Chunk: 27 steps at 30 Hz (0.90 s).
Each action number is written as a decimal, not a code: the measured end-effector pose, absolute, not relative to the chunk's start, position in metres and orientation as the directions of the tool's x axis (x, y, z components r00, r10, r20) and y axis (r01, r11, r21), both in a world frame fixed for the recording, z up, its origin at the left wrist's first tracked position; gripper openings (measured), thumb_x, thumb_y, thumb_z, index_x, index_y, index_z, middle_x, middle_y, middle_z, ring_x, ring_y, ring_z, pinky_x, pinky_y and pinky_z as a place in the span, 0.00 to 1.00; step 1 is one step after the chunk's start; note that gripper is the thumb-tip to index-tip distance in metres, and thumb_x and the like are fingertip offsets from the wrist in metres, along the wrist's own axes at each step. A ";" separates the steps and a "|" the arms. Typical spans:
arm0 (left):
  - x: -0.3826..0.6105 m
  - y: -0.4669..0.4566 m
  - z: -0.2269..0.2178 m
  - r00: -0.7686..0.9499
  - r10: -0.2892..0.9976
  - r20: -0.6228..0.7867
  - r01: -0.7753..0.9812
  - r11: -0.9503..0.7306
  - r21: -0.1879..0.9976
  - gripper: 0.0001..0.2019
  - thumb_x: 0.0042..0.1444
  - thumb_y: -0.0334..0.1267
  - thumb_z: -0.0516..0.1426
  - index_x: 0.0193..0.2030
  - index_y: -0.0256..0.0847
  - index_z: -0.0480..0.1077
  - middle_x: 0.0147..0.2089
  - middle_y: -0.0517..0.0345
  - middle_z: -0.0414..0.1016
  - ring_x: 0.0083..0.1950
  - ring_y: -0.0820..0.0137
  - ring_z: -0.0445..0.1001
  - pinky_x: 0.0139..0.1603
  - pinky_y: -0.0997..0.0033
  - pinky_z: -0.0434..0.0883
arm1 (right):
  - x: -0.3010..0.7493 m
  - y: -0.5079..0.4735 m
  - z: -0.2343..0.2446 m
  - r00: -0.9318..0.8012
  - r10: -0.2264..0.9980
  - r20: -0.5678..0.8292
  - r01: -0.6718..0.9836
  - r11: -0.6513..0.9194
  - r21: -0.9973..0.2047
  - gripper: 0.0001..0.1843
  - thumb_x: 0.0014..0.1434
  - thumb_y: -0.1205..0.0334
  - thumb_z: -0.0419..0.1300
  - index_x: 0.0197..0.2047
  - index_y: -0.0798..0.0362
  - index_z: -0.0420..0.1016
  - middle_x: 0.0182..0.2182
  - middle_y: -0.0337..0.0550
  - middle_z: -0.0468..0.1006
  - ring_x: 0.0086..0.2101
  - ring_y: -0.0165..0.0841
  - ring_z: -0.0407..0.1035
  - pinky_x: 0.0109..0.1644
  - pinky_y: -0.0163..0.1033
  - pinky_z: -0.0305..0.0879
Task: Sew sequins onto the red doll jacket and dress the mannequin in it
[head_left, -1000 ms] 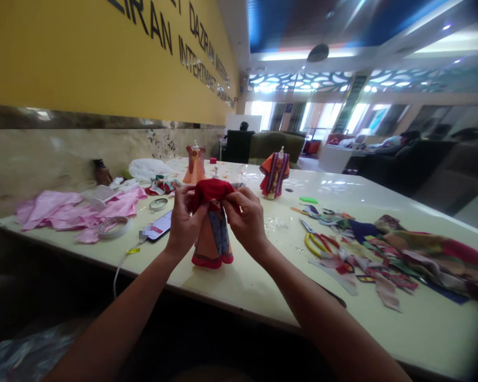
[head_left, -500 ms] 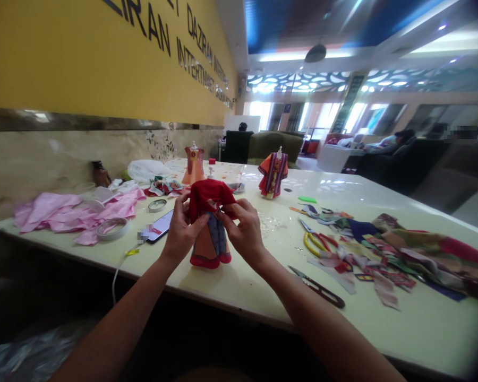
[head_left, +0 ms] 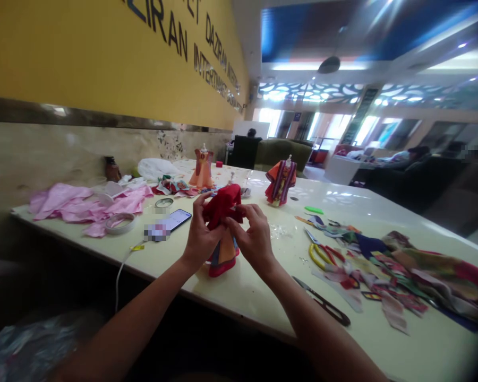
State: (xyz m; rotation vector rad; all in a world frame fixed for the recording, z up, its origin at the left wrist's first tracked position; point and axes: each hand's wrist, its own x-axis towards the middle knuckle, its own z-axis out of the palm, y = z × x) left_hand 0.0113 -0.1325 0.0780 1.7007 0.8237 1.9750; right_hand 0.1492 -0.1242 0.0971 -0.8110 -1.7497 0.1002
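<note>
Two bare hands meet at the top of a miniature dress (head_left: 224, 259): the left hand (head_left: 201, 239) and the right hand (head_left: 255, 239) pinch a bunched red cloth (head_left: 222, 206) between their fingers, directly above its skirt. The dress stands on a cream table (head_left: 263, 300). A smartphone (head_left: 175, 220) lies just left; yellow-handled scissors (head_left: 318, 255) and fabric scraps (head_left: 386, 278) lie right.

Both hands (head_left: 228, 233) are bunched around the red doll jacket (head_left: 222, 206), so here's the room: there's a lane along the counter's (head_left: 258, 297) front edge, but the black thread snips (head_left: 322, 302) and yellow-handled scissors (head_left: 321, 255) block the right, backed by patterned fabric scraps (head_left: 398, 281). The black smartphone (head_left: 175, 220) and white tape roll (head_left: 119, 223) crowd the left, and the striped doll dress (head_left: 281, 183) stands ahead.
</note>
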 end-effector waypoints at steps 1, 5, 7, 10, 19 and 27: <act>0.011 -0.134 0.076 -0.167 0.645 0.746 0.084 -0.744 0.663 0.33 0.52 0.33 0.64 0.63 0.49 0.56 0.60 0.51 0.64 0.57 0.62 0.70 0.57 0.63 0.69 | 0.149 -0.125 0.098 -0.124 0.570 0.812 0.462 0.757 -0.461 0.08 0.58 0.58 0.63 0.40 0.51 0.72 0.35 0.43 0.72 0.38 0.38 0.67 0.44 0.46 0.65; 0.006 -0.143 0.070 -0.059 0.674 0.736 0.044 -0.735 0.676 0.34 0.53 0.34 0.64 0.64 0.51 0.54 0.57 0.52 0.63 0.54 0.64 0.70 0.56 0.61 0.68 | 0.151 -0.121 0.102 -0.142 0.602 0.786 0.353 0.773 -0.528 0.06 0.60 0.62 0.59 0.42 0.52 0.74 0.37 0.44 0.72 0.38 0.37 0.68 0.45 0.44 0.66; 0.001 -0.147 0.069 -0.007 0.704 0.710 -0.057 -0.710 0.702 0.29 0.58 0.36 0.60 0.64 0.51 0.54 0.55 0.53 0.64 0.53 0.65 0.69 0.56 0.62 0.68 | 0.154 -0.115 0.102 -0.184 0.605 0.774 0.260 0.790 -0.556 0.09 0.61 0.65 0.56 0.42 0.51 0.76 0.38 0.44 0.73 0.40 0.36 0.69 0.46 0.43 0.66; -0.005 -0.147 0.070 -0.024 0.736 0.676 -0.149 -0.671 0.726 0.21 0.63 0.38 0.54 0.62 0.49 0.58 0.51 0.54 0.66 0.50 0.67 0.70 0.54 0.63 0.68 | 0.161 -0.107 0.099 -0.232 0.644 0.729 0.167 0.764 -0.623 0.13 0.61 0.68 0.53 0.42 0.50 0.78 0.39 0.43 0.75 0.41 0.35 0.69 0.47 0.42 0.66; -0.015 -0.118 0.065 -0.075 0.827 0.558 0.069 -0.553 0.830 0.19 0.54 0.41 0.63 0.53 0.42 0.69 0.51 0.51 0.72 0.48 0.66 0.70 0.51 0.65 0.67 | 0.169 -0.101 0.091 -0.276 0.676 0.683 0.144 0.732 -0.666 0.14 0.61 0.65 0.53 0.43 0.50 0.79 0.41 0.43 0.76 0.42 0.35 0.69 0.48 0.42 0.66; -0.010 -0.110 0.065 0.140 0.875 0.464 -0.144 -0.446 0.883 0.16 0.52 0.44 0.65 0.44 0.39 0.72 0.47 0.51 0.76 0.50 0.62 0.74 0.50 0.62 0.70 | 0.176 -0.090 0.087 -0.286 0.720 0.632 0.048 0.669 -0.741 0.07 0.54 0.58 0.61 0.31 0.51 0.78 0.30 0.40 0.75 0.35 0.36 0.70 0.38 0.41 0.69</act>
